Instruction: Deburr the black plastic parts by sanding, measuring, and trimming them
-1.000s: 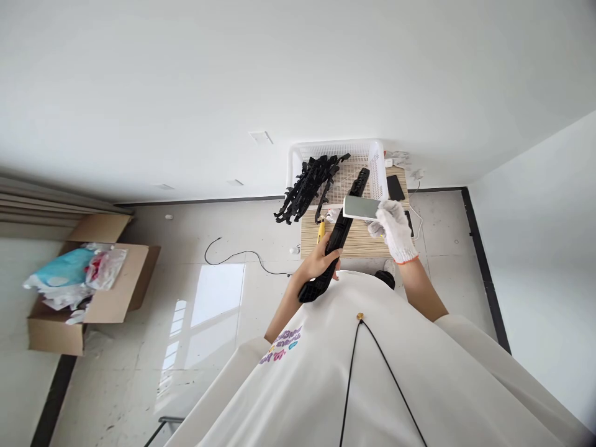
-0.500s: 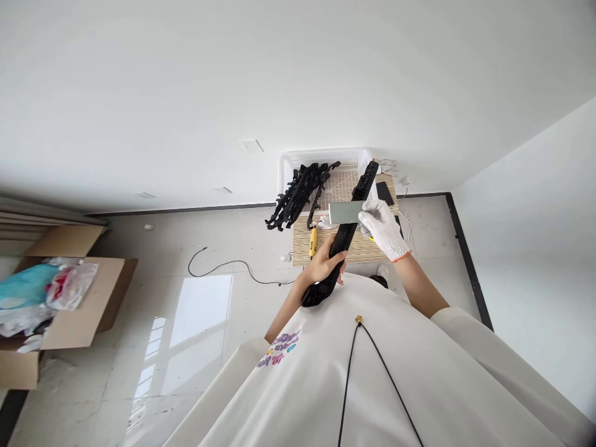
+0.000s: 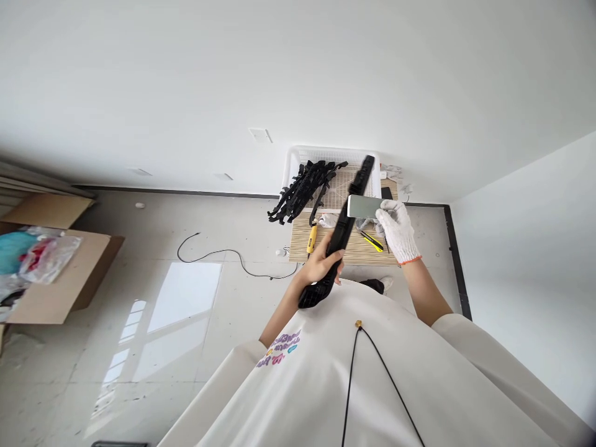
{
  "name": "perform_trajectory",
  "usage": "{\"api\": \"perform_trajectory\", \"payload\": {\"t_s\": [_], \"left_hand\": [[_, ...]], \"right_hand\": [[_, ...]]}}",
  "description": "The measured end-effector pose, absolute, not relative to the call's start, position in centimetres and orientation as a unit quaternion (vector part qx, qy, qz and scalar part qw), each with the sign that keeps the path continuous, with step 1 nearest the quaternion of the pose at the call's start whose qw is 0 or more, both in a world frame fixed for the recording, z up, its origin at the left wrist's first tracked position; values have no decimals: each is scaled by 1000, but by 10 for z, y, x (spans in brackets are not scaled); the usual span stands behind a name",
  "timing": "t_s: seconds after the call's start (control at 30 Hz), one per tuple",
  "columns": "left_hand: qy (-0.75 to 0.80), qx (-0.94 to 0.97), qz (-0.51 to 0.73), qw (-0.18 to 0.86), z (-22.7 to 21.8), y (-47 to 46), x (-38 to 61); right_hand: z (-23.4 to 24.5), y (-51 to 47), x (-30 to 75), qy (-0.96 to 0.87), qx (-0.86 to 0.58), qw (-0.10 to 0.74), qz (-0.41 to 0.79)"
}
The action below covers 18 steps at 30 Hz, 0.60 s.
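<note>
My bare left hand is wrapped round the lower part of a long black plastic part, which slants up and to the right over the table. A white knitted glove with an orange cuff covers my right hand. Its fingers pinch the right end of a flat grey-green rectangular plate with a white edge. The plate's left end lies at the black part's right edge; whether they touch I cannot tell. Just below the plate, a yellow-and-black utility knife rests on the table.
A white plastic basket on the striped wooden table holds several black plastic parts, some jutting over its left side. Left of my left hand lies a yellow-handled tool. A black cable and a cardboard box are on the floor.
My right hand and the plate have shifted right, so the plate no longer crosses the black part. The utility knife is now largely uncovered. My left hand keeps its hold.
</note>
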<state>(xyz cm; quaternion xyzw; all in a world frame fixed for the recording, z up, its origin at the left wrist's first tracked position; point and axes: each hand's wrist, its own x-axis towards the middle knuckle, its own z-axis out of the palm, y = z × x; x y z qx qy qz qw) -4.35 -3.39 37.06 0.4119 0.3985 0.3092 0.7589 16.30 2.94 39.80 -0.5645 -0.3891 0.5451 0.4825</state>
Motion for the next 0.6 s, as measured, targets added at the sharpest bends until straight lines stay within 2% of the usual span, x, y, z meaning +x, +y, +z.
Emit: {"api": "perform_trajectory", "payload": {"t_s": [0.13, 0.23, 0.4, 0.6], "left_hand": [[381, 429, 265, 775, 371, -35, -38], [389, 417, 286, 770, 372, -33, -38], [338, 453, 226, 794, 367, -32, -26], [352, 457, 205, 791, 367, -28, -17]], "right_hand": [[398, 20, 168, -399, -576, 457, 549], [398, 14, 171, -362, -599, 471, 537], [402, 7, 188, -393, -589, 466, 530], [401, 0, 199, -362, -614, 487, 506]]}}
